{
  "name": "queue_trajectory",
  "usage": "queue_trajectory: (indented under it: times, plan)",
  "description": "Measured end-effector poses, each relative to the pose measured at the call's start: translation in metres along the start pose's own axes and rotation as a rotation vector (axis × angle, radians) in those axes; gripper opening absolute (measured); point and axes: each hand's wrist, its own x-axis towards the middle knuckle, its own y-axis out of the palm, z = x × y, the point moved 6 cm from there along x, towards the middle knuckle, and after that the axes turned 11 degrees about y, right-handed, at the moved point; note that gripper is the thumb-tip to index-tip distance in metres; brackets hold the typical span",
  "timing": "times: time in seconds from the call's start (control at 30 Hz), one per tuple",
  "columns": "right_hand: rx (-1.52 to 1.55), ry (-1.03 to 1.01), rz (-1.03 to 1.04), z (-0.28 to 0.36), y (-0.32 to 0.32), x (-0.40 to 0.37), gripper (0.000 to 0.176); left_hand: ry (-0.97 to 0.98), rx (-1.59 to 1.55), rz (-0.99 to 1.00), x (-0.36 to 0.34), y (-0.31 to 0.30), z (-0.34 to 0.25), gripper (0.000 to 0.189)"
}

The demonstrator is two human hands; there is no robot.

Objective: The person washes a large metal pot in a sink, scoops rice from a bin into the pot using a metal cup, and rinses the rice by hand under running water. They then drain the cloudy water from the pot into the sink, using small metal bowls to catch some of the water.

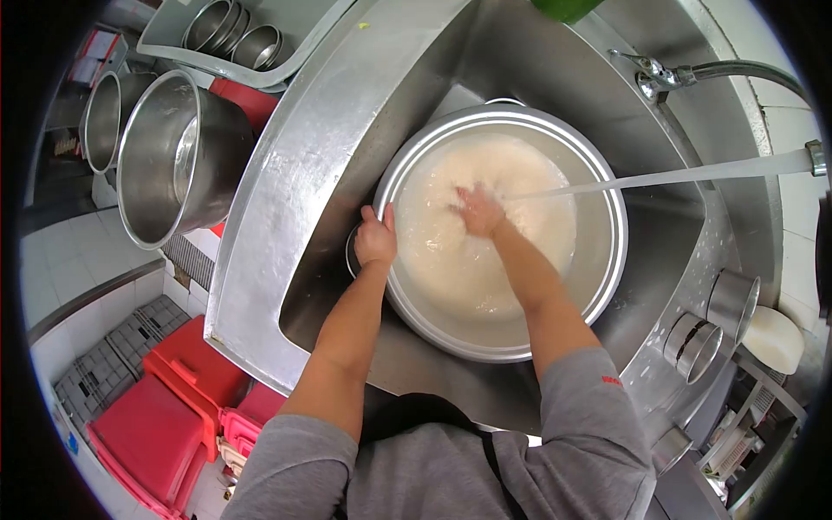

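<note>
A large round metal pot (611, 260) sits in the steel sink, holding cloudy, cream-white water (468, 277). My left hand (376, 237) grips the pot's left rim, thumb on the inner side. In the middle of the pot, my right hand (478, 211) dips into the water with its fingers apart and their tips partly under the surface. A stream of water (676, 178) from the tap nozzle (815, 159) on the right lands beside this hand. Whatever lies below the milky surface is hidden.
Sink walls (338, 225) surround the pot. A tap handle (650, 74) is at upper right. Small metal cups (693, 347) stand on the right ledge. Deep steel pots (182, 160) and a grey tub of bowls (299, 65) are left; red bins (152, 433) are lower left.
</note>
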Motion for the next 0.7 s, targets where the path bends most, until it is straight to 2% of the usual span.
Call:
queue_trajectory:
  times: [0.03, 0.13, 0.2, 0.27, 0.33, 0.43, 0.57, 0.63, 0.7]
  plan:
    - [-0.099, -0.061, -0.097, -0.007, 0.004, 0.009, 0.046, -0.002, 0.0, 0.0, 0.0, 0.002, 0.001, 0.046]
    - [0.002, 0.186, 0.473, -0.051, -0.03, 0.019, 0.042, -0.003, 0.001, 0.013, 0.002, -0.001, -0.002, 0.045]
    - [0.065, 0.333, 0.365, -0.067, -0.081, 0.009, 0.048, -0.001, -0.003, 0.01, 0.001, -0.002, -0.003, 0.045]
    - [0.118, 0.509, 0.26, -0.085, -0.096, -0.009, 0.055, 0.006, -0.015, -0.008, 0.0, -0.003, -0.004, 0.046]
    - [0.152, 0.71, 0.142, -0.11, -0.092, -0.031, 0.064, -0.007, -0.017, 0.008, 0.001, -0.004, -0.005, 0.046]
    - [0.087, 0.903, 0.007, -0.143, -0.029, -0.089, 0.075, -0.014, -0.018, 0.01, 0.001, -0.003, -0.002, 0.045]
    - [0.682, 1.35, 0.245, -0.101, -0.007, -0.172, 0.088, -0.02, -0.054, 0.004, -0.001, 0.001, 0.0, 0.046]
    - [0.958, 1.455, 0.206, -0.068, 0.029, -0.193, 0.089, -0.029, -0.044, 0.015, 0.0, -0.003, -0.003, 0.046]
    - [1.429, 1.701, 0.034, -0.017, 0.033, -0.197, 0.084, -0.017, -0.045, 0.003, 0.001, -0.003, -0.002, 0.047]
